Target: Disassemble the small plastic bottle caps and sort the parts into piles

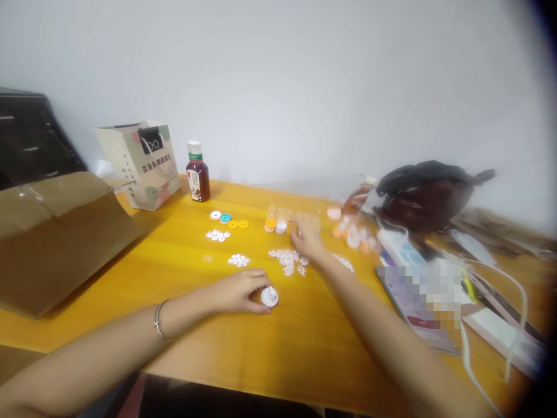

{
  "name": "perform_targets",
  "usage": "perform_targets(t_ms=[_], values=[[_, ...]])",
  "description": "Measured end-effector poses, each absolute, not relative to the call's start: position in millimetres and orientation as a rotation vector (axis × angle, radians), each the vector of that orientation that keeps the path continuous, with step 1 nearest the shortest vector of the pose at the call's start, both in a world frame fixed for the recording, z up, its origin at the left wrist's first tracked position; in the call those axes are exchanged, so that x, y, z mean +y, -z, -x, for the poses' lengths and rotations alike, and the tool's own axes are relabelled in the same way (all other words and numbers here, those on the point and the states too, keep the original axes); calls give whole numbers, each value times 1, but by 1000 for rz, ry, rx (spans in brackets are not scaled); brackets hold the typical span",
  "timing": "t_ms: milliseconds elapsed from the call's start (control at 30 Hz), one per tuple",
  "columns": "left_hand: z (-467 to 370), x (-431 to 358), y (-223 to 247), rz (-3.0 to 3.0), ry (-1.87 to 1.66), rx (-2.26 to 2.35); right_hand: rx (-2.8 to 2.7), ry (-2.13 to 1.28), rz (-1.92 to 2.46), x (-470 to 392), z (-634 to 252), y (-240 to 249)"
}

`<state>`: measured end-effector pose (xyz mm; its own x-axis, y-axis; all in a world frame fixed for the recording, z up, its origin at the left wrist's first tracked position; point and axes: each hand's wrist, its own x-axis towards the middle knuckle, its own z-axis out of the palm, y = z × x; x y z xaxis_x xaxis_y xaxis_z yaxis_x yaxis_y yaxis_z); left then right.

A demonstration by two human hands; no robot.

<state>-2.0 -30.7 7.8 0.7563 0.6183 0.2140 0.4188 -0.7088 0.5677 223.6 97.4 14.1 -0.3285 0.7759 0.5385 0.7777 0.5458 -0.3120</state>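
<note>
Yellow tabletop (187, 339) meets a pale wall (278, 104). Toward its front edge, the left hand (244, 292) pinches a white round piece (270, 296), best kept level. Toward the back edge, whether the blurred right hand (306, 235) grasps anything cannot be told; gentle picking should spare neighbouring discs (270, 224).

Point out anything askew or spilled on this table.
The reddish bottle beside the dark bag looks tilted, unlike the upright bottle by the paper bag, though blur leaves its exact pose unclear. No spill shows.
</note>
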Motion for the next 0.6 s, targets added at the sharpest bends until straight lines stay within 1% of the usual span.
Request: perform_targets(t_ms=[67, 233, 600], values=[[2, -31, -8, -2452, -538, 780, -2286, 6, 1150, 96, -210, -11], [2, -31, -9, -2441, -554, 766, -2473, -62, 1086, 101, -191, -11], [1, -33, -12, -2450, -505, 806, -2477, -213, 1261, 121, -175, -35]])
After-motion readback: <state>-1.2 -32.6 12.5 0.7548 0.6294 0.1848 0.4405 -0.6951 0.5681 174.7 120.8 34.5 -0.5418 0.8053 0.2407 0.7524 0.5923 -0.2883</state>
